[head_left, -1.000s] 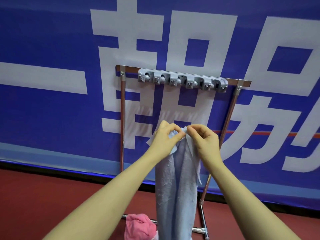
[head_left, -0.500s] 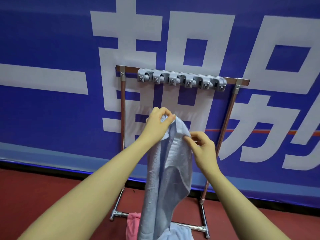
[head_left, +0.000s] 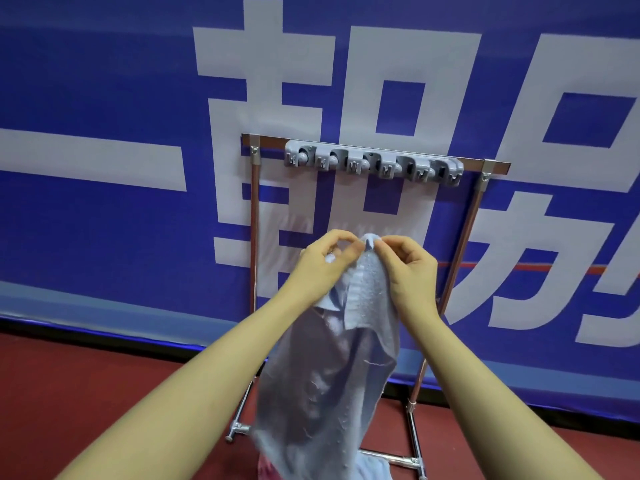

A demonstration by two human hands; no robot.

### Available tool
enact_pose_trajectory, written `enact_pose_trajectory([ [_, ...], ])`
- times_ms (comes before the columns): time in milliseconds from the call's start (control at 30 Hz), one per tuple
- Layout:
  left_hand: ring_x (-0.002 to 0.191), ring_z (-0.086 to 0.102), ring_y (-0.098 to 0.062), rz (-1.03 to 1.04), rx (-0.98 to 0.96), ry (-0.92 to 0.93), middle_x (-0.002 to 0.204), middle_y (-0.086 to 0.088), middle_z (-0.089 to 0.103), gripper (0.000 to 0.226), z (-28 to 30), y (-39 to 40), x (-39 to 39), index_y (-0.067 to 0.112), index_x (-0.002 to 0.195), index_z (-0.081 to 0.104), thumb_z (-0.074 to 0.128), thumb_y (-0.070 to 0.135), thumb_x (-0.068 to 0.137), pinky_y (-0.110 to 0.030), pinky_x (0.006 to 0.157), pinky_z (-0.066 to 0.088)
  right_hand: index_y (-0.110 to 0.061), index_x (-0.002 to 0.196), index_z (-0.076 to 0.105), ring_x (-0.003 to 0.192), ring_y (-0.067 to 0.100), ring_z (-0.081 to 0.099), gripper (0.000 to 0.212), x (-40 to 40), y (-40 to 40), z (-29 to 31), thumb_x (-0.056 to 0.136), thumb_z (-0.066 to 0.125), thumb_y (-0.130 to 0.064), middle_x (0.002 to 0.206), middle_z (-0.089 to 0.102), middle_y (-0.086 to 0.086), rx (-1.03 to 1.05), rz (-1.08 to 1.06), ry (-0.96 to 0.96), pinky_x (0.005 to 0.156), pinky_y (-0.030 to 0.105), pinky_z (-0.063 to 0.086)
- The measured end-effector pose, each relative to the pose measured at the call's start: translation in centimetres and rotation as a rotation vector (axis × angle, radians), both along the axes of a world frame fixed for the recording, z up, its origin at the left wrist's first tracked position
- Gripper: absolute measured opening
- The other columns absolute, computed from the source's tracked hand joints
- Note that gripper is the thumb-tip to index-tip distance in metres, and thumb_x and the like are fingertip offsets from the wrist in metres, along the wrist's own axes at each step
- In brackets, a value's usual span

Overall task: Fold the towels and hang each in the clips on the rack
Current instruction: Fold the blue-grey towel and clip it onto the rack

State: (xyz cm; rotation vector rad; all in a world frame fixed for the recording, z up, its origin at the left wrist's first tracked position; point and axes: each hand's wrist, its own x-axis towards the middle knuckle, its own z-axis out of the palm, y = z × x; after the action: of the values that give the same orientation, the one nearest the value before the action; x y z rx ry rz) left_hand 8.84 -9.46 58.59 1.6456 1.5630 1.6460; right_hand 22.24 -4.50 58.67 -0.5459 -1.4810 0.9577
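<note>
Folding step: pale blue towel [head_left: 332, 368] held up, top edge gathered
Left hand [head_left: 325, 268]: grip pinching towel
Right hand [head_left: 405, 271]: grip pinching towel
Next: raise gathered edge into a clip strip [head_left: 374, 162] slot on rack [head_left: 464, 233]

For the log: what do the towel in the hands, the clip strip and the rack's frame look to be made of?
Light blue towel: soft terry-type cloth, going by its nubby looped surface and limp drape. Clip strip: matte grey moulded plastic, probably, with rounded rollers in the slots. Rack frame: metal tube; the uprights look coppery and shiny, the foot bars chrome-bright. Both hands, left and right, pinch the towel's top.
</note>
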Motion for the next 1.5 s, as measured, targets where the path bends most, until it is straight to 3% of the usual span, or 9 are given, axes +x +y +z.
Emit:
enact_pose_trajectory([
  [67, 0.071, 0.057, -0.004, 0.000, 0.020, -0.022, 0.087, -0.009, 0.066, 0.012, 0.2, 0.1, 0.3, 0.026, 0.088, 0.065, 0.062, 0.038, 0.087, -0.022, 0.077, 0.049, -0.012, 0.082, 0.070, 0.072, 0.001, 0.065, 0.005, 0.0, 0.0, -0.1, 0.086, 0.067, -0.011, 0.072, 0.070, -0.008, -0.023, 0.024, 0.008, 0.066, 0.014, 0.051],
  [200, 0.084, 0.061, -0.022, 0.025, 0.063, -0.050, 0.085, -0.010, 0.066, 0.021, 0.8, 0.5, 0.7, 0.008, 0.079, 0.065, 0.059, 0.026, 0.091, -0.034, 0.084, 0.049, -0.010, 0.086, 0.071, 0.076, 0.004, 0.066, 0.004, 0.5, 0.3, -0.7, 0.087, 0.067, -0.010, 0.079, 0.072, -0.003, -0.052, 0.010, -0.036, 0.069, 0.016, 0.051],
  [400, 0.075, 0.056, -0.011, 0.032, 0.081, -0.020, 0.076, 0.000, 0.062, 0.022, 1.6, 1.4, 1.6, 0.018, 0.070, 0.062, 0.061, 0.027, 0.090, -0.032, 0.081, 0.048, -0.025, 0.091, 0.061, 0.082, 0.005, 0.052, 0.015, 1.4, 0.0, -1.9, 0.086, 0.068, -0.013, 0.092, 0.058, -0.011, 0.114, -0.149, -0.096, 0.074, 0.013, 0.043],
  [567, 0.091, 0.054, -0.020, 0.068, 0.040, 0.162, 0.081, 0.006, 0.058, 0.022, 2.2, 2.0, 1.7, 0.033, 0.068, 0.058, 0.056, 0.047, 0.086, -0.047, 0.092, 0.043, -0.021, 0.097, 0.063, 0.085, 0.007, 0.055, 0.015, 1.1, -0.2, -2.5, 0.084, 0.071, -0.019, 0.094, 0.064, -0.004, 0.044, -0.083, -0.124, 0.075, 0.011, 0.042],
  [767, 0.096, 0.046, -0.021, 0.109, -0.005, 0.261, 0.079, 0.007, 0.050, 0.028, 2.0, 1.4, 1.0, 0.029, 0.067, 0.050, 0.051, 0.037, 0.094, -0.043, 0.096, 0.038, -0.016, 0.092, 0.070, 0.082, 0.005, 0.062, 0.010, 1.1, -0.2, -2.0, 0.091, 0.062, -0.011, 0.087, 0.071, 0.000, 0.000, 0.007, -0.118, 0.074, 0.012, 0.049],
  [967, 0.071, 0.044, -0.013, 0.125, -0.048, 0.146, 0.069, 0.000, 0.049, 0.028, 0.4, 1.6, -1.3, 0.011, 0.074, 0.054, 0.053, 0.031, 0.093, -0.026, 0.072, 0.040, -0.009, 0.087, 0.066, 0.071, -0.002, 0.056, 0.012, 2.1, 0.2, -3.5, 0.094, 0.056, -0.011, 0.081, 0.066, -0.003, -0.038, 0.002, -0.302, 0.066, 0.009, 0.044],
  [1167, 0.064, 0.040, -0.013, 0.185, -0.079, 0.123, 0.065, -0.001, 0.044, 0.033, -0.9, 1.9, -1.6, 0.004, 0.079, 0.052, 0.051, 0.034, 0.093, -0.031, 0.067, 0.039, -0.011, 0.087, 0.059, 0.063, 0.006, 0.050, 0.014, 1.9, 0.3, -4.0, 0.097, 0.052, -0.019, 0.074, 0.060, 0.000, -0.104, -0.028, -0.301, 0.057, 0.013, 0.041],
  [1333, 0.068, 0.046, -0.014, 0.183, -0.122, 0.161, 0.069, -0.003, 0.049, 0.035, -1.5, 1.8, -2.7, 0.003, 0.082, 0.053, 0.051, 0.036, 0.094, -0.035, 0.073, 0.044, -0.014, 0.085, 0.066, 0.068, 0.007, 0.055, 0.009, 2.6, 0.7, -3.9, 0.089, 0.064, -0.022, 0.076, 0.066, 0.004, -0.195, -0.002, -0.263, 0.060, 0.011, 0.043],
  [1500, 0.069, 0.044, -0.013, 0.172, -0.112, 0.090, 0.071, -0.005, 0.048, 0.036, -1.7, 1.8, -3.0, 0.000, 0.082, 0.053, 0.052, 0.034, 0.094, -0.031, 0.071, 0.039, -0.009, 0.077, 0.070, 0.068, 0.005, 0.055, 0.016, 3.0, 0.7, -4.6, 0.089, 0.065, -0.019, 0.072, 0.066, -0.002, -0.198, 0.115, -0.364, 0.066, 0.020, 0.045],
])
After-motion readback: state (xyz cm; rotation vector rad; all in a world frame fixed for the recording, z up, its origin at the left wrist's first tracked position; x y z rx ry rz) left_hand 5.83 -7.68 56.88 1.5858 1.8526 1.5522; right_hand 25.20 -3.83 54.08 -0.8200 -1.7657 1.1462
